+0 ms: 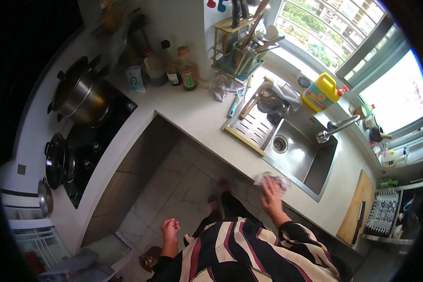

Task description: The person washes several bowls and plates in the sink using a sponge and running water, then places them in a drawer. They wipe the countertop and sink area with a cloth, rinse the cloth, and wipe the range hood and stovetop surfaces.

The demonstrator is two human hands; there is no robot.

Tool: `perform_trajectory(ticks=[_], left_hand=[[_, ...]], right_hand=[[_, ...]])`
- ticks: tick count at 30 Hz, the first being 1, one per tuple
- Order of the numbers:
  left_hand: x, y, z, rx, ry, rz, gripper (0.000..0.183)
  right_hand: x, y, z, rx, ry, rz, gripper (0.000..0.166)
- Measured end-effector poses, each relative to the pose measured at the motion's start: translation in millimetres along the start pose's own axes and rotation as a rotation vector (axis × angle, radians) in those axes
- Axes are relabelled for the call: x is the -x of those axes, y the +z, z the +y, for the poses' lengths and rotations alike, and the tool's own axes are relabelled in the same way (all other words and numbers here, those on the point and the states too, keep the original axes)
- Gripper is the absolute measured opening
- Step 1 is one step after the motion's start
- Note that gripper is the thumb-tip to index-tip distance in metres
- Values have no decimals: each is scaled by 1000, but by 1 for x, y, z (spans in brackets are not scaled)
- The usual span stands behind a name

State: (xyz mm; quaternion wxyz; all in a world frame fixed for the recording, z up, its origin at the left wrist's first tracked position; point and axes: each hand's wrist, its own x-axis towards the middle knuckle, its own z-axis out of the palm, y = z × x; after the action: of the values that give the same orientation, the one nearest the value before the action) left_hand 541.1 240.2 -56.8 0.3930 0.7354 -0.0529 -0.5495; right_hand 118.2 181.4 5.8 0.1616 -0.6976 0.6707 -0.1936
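Observation:
My right hand presses a crumpled cloth against the front edge of the pale countertop, just before the sink. Over the floor, away from the counter, my left hand hangs with its fingers curled in and nothing visible in it. The stainless steel sink lies beyond the cloth, with its drain uncovered. Across its left part sits a slotted metal drain tray, bearing a wooden-handled tool and a dark scouring pad.
A wooden cutting board with a knife lies at the right. A yellow detergent jug stands behind the sink near the faucet. At left, a large pot and a wok stand on the gas stove.

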Motion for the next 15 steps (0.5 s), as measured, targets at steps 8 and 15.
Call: perform_trajectory(ticks=[8,15], left_hand=[[8,16,19,20,7,-7,11],[-12,40,37,-106,-30,-166,16]], right_hand=[[-177,91,-75,-24,-395,-62,58],[-128,57,-33,-102,-263,69,40]])
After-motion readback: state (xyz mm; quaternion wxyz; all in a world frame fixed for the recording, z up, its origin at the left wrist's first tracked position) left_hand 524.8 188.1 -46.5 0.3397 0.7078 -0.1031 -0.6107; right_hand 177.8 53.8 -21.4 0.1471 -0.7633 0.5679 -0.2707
